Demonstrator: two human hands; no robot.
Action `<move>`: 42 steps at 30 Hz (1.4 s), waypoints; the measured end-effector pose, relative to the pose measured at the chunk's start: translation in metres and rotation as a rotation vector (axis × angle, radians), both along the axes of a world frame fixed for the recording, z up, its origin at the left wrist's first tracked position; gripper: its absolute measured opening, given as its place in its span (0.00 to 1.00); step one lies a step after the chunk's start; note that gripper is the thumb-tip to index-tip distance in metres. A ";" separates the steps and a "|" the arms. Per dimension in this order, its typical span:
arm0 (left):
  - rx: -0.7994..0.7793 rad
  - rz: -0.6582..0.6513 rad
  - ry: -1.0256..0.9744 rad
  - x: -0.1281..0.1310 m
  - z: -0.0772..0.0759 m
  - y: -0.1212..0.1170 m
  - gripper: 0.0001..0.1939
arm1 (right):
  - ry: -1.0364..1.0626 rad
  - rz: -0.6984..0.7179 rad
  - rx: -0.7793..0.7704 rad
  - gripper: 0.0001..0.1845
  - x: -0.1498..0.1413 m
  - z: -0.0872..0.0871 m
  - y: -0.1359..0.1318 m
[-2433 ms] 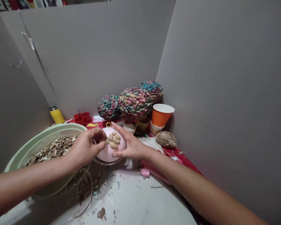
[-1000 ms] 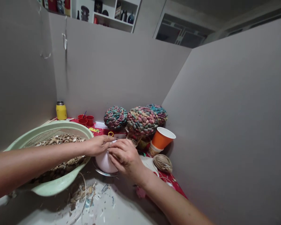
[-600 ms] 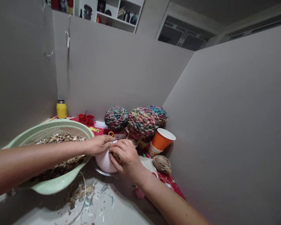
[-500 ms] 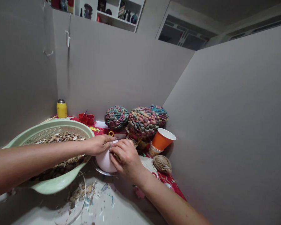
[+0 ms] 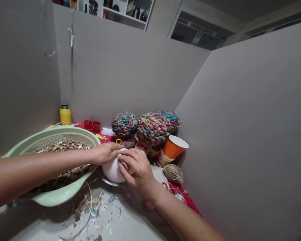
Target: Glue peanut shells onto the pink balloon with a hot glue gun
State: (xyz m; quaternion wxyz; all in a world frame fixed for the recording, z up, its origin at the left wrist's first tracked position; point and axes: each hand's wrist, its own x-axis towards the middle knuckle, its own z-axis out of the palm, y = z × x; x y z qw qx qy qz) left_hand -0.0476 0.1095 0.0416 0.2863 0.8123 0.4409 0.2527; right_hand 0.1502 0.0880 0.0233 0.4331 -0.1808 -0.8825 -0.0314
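A pale pink ball (image 5: 112, 171) is positioned in a metal dish (image 5: 113, 184) on the table (image 5: 132, 217), to the right of a green colander (image 5: 54, 200). A yellow ring (image 5: 118, 139) is located at the far side of the ball.

The left hand (image 5: 105, 153) is placed against the upper left of the ball. Its fingers are extended and unclenched, with the tips near those of the other hand. The right hand (image 5: 138, 169) is applied to the right side of the ball, with its fingers bent and the tips brought close to the surface. A tan patch is partly visible among these fingers; whether a piece is gripped cannot be told.

The colander is filled with shells (image 5: 71, 146) and is crossed by the left forearm. Shell fragments (image 5: 87, 202) are scattered on the table in front, beside a pale looped cord (image 5: 91, 198).

Behind the hands, three multicoloured nubbly balls (image 5: 153, 129) are grouped near the panel. To their right, an orange cup (image 5: 172, 149) is rested at a tilt on smaller paper cups (image 5: 164, 160). A coil of tan cord (image 5: 174, 173) is laid nearer the right forearm.
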 end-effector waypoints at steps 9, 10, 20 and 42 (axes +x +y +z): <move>0.004 0.054 0.078 -0.005 0.011 -0.008 0.34 | 0.105 -0.130 -0.055 0.07 0.036 -0.004 0.003; 0.005 0.064 0.085 -0.005 0.013 -0.009 0.36 | 0.108 -0.148 -0.062 0.06 0.042 -0.004 0.001; 0.117 0.177 0.101 -0.011 0.049 -0.056 0.39 | -0.172 -0.534 -0.460 0.13 0.120 -0.022 -0.045; 0.463 -0.571 0.214 0.063 -0.061 -0.166 0.12 | 0.045 -0.471 -0.799 0.26 0.152 -0.065 -0.059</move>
